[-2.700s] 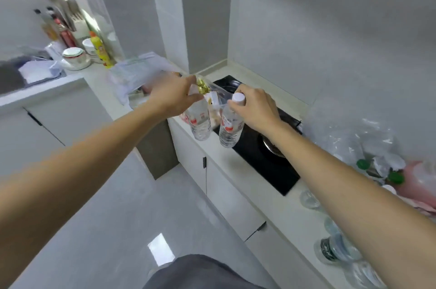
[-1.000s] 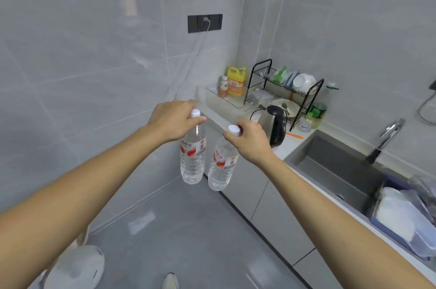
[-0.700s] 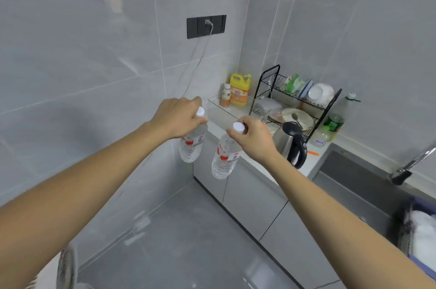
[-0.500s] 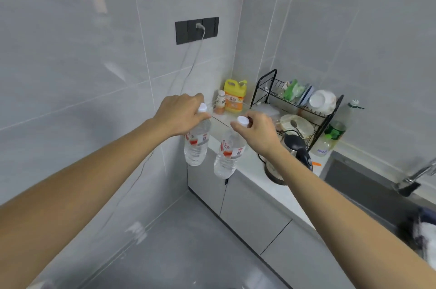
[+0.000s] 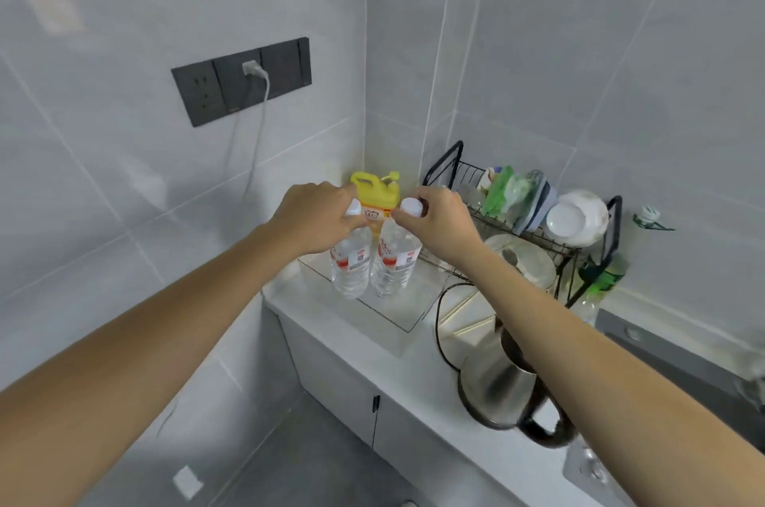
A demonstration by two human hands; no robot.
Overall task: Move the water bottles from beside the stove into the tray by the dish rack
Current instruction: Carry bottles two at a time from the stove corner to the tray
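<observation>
Left hand and right hand each pinched a bottle by its cap, left bottle and right bottle over the clear tray, rack at three o'clock. Full, heavyish, slick plastic; neck grip looked best.

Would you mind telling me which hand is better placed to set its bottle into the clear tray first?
Probably the left hand: its bottle hangs over the tray's open near-wall side.
</observation>
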